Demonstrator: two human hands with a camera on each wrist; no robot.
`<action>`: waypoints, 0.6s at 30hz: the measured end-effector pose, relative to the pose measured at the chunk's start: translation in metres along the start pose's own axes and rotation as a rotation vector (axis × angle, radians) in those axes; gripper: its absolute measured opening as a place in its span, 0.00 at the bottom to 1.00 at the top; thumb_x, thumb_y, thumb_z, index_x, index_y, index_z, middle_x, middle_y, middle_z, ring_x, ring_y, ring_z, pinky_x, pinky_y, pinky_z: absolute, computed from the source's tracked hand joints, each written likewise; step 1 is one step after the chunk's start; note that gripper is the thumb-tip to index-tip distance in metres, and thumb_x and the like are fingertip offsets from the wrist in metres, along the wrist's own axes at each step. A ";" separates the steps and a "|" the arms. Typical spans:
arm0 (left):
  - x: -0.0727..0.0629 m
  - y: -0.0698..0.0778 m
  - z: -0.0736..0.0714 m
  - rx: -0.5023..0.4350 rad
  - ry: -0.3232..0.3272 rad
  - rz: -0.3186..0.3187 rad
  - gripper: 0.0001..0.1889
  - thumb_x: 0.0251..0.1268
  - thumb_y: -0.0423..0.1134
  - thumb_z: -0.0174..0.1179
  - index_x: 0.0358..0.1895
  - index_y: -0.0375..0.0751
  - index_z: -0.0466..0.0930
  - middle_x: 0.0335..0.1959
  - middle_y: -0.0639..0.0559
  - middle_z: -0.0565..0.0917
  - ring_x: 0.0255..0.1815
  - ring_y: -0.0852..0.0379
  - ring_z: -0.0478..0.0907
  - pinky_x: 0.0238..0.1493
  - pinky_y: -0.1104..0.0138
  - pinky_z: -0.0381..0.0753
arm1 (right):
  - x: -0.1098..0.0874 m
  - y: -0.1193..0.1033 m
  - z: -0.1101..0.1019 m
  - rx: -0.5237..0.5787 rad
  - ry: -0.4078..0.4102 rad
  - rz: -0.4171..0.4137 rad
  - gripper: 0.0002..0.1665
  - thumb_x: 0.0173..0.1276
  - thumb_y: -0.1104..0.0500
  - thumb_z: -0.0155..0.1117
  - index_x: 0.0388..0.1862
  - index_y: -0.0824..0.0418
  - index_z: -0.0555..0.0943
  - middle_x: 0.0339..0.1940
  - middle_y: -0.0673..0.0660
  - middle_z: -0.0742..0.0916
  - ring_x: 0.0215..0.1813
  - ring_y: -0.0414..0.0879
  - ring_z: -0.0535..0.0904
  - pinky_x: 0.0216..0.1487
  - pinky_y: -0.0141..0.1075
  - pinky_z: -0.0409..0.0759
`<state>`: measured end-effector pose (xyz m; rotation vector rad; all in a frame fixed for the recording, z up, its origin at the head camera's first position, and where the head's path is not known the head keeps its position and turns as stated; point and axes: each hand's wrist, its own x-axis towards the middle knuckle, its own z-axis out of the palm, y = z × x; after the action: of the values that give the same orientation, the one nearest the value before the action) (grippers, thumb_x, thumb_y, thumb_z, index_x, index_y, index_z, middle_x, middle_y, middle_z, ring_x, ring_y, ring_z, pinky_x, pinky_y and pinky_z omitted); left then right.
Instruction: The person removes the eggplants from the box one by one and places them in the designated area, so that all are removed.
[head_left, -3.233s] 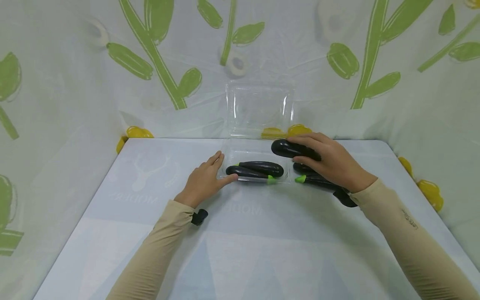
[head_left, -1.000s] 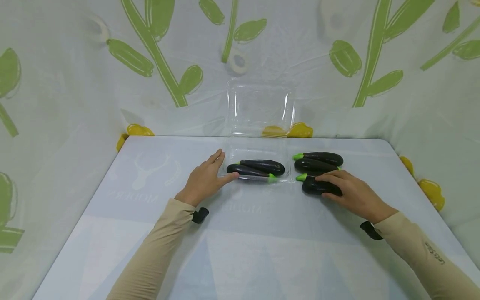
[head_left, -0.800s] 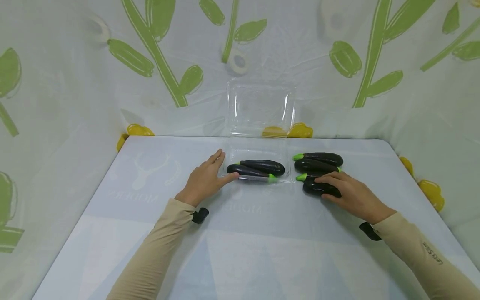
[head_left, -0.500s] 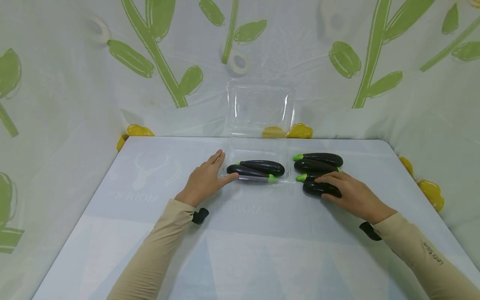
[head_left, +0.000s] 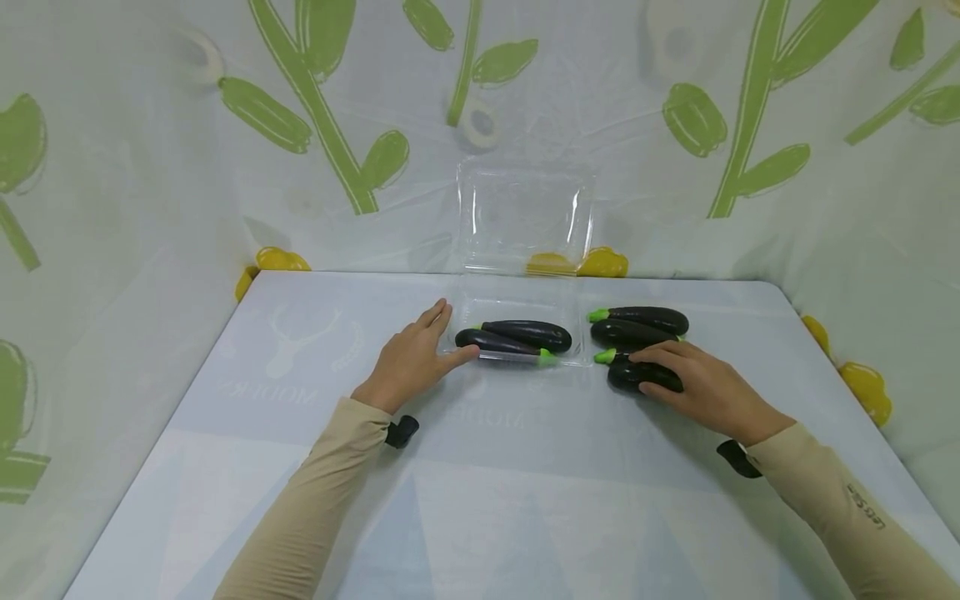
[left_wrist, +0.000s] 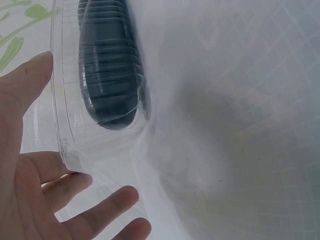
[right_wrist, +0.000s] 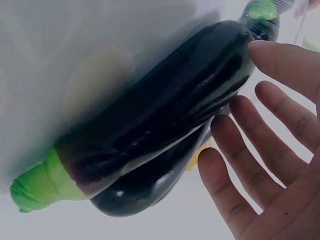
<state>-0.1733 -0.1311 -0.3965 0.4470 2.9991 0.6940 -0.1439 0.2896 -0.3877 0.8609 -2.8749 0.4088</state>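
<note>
In the head view my left hand (head_left: pixel 408 362) rests at the left corner of a clear plastic clamshell box (head_left: pixel 581 333). The left wrist view has its thumb along the box rim (left_wrist: pixel 59 125) and the other fingers spread below. Two dark eggplants (head_left: pixel 525 335) lie in the box. To its right, my right hand (head_left: pixel 701 385) rests at the front eggplant (head_left: pixel 637 377) on the table. In the right wrist view its thumb touches that eggplant's blunt end; the other fingers are nearly straight and loose beside it. The green stem (right_wrist: pixel 42 186) points away from the box.
Behind the right hand lie more eggplants (head_left: pixel 647 317) with green stems, side by side on the white printed table (head_left: pixel 480 500). The clamshell lid (head_left: pixel 525 212) stands raised against the leaf-patterned curtain (head_left: pixel 600 83) at the table's back edge.
Since the oldest frame, my right hand has lowered the eggplant it held above the box's right side onto the table, in front of the others. Both hands barely moved in the last second.
</note>
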 end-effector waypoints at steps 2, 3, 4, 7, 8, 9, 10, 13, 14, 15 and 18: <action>0.000 0.000 0.000 -0.001 0.002 0.001 0.51 0.67 0.72 0.54 0.80 0.38 0.54 0.82 0.47 0.53 0.75 0.37 0.64 0.68 0.44 0.69 | 0.001 -0.001 -0.001 0.004 0.016 -0.007 0.26 0.63 0.58 0.77 0.60 0.54 0.83 0.59 0.62 0.83 0.61 0.60 0.79 0.54 0.59 0.80; 0.000 0.000 0.000 -0.001 0.004 0.003 0.51 0.67 0.72 0.54 0.80 0.38 0.54 0.82 0.47 0.54 0.75 0.37 0.64 0.68 0.44 0.69 | 0.001 -0.001 -0.002 0.008 0.025 -0.013 0.25 0.63 0.58 0.77 0.60 0.54 0.83 0.59 0.62 0.83 0.61 0.60 0.79 0.54 0.59 0.80; 0.000 0.000 0.000 -0.003 0.006 0.005 0.51 0.67 0.72 0.54 0.80 0.38 0.55 0.82 0.47 0.54 0.74 0.36 0.64 0.68 0.44 0.69 | 0.002 -0.001 -0.002 0.010 0.036 -0.019 0.25 0.63 0.59 0.77 0.60 0.53 0.83 0.58 0.61 0.83 0.60 0.60 0.79 0.54 0.59 0.79; 0.000 0.000 0.000 -0.002 0.010 0.011 0.51 0.67 0.72 0.54 0.80 0.37 0.55 0.82 0.46 0.54 0.74 0.36 0.65 0.67 0.45 0.70 | 0.003 -0.002 -0.004 0.015 0.067 -0.036 0.25 0.62 0.59 0.77 0.59 0.53 0.83 0.57 0.61 0.83 0.60 0.59 0.79 0.54 0.58 0.79; 0.000 0.000 0.000 -0.002 0.011 0.011 0.51 0.67 0.72 0.54 0.80 0.37 0.55 0.82 0.46 0.54 0.74 0.36 0.65 0.68 0.44 0.70 | 0.003 -0.003 -0.004 0.017 0.074 -0.039 0.25 0.62 0.59 0.78 0.59 0.53 0.83 0.57 0.60 0.83 0.60 0.59 0.80 0.54 0.58 0.80; 0.000 0.000 0.000 -0.003 0.010 0.011 0.51 0.67 0.72 0.54 0.80 0.37 0.55 0.82 0.46 0.54 0.74 0.36 0.65 0.68 0.44 0.69 | 0.004 -0.003 -0.004 0.019 0.078 -0.042 0.25 0.62 0.60 0.77 0.59 0.53 0.83 0.57 0.60 0.84 0.60 0.59 0.80 0.54 0.58 0.79; 0.000 0.000 0.000 -0.004 0.009 0.009 0.51 0.66 0.72 0.54 0.80 0.37 0.55 0.82 0.46 0.54 0.74 0.36 0.64 0.68 0.44 0.69 | 0.004 -0.003 -0.003 0.020 0.082 -0.038 0.25 0.62 0.59 0.77 0.59 0.53 0.83 0.57 0.60 0.84 0.60 0.58 0.80 0.54 0.57 0.80; 0.000 -0.001 0.000 -0.007 0.005 0.004 0.51 0.66 0.72 0.54 0.80 0.38 0.55 0.82 0.46 0.54 0.74 0.36 0.64 0.68 0.43 0.69 | 0.004 -0.003 -0.004 0.029 0.083 -0.018 0.25 0.63 0.59 0.77 0.59 0.52 0.83 0.58 0.60 0.83 0.61 0.58 0.79 0.55 0.57 0.79; 0.000 -0.001 0.000 -0.009 0.005 0.004 0.51 0.66 0.72 0.54 0.80 0.38 0.54 0.82 0.46 0.54 0.74 0.36 0.64 0.68 0.43 0.69 | 0.004 -0.004 -0.004 0.031 0.083 -0.011 0.25 0.63 0.59 0.77 0.60 0.52 0.83 0.58 0.60 0.83 0.61 0.58 0.79 0.55 0.57 0.79; 0.000 -0.001 0.000 -0.009 0.005 0.005 0.51 0.66 0.73 0.54 0.80 0.38 0.54 0.82 0.46 0.54 0.74 0.36 0.64 0.68 0.43 0.69 | 0.004 -0.004 -0.004 0.036 0.087 -0.007 0.25 0.63 0.59 0.77 0.60 0.53 0.83 0.58 0.60 0.83 0.61 0.58 0.79 0.56 0.58 0.79; 0.000 -0.001 0.001 -0.003 0.011 0.013 0.52 0.66 0.73 0.53 0.80 0.37 0.54 0.82 0.46 0.54 0.74 0.36 0.65 0.67 0.44 0.70 | 0.005 -0.005 -0.005 0.043 0.106 -0.001 0.25 0.63 0.59 0.77 0.60 0.54 0.83 0.58 0.60 0.83 0.61 0.58 0.79 0.56 0.58 0.78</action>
<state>-0.1735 -0.1320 -0.3980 0.4651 3.0079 0.7035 -0.1447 0.2842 -0.3812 0.8212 -2.7779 0.5028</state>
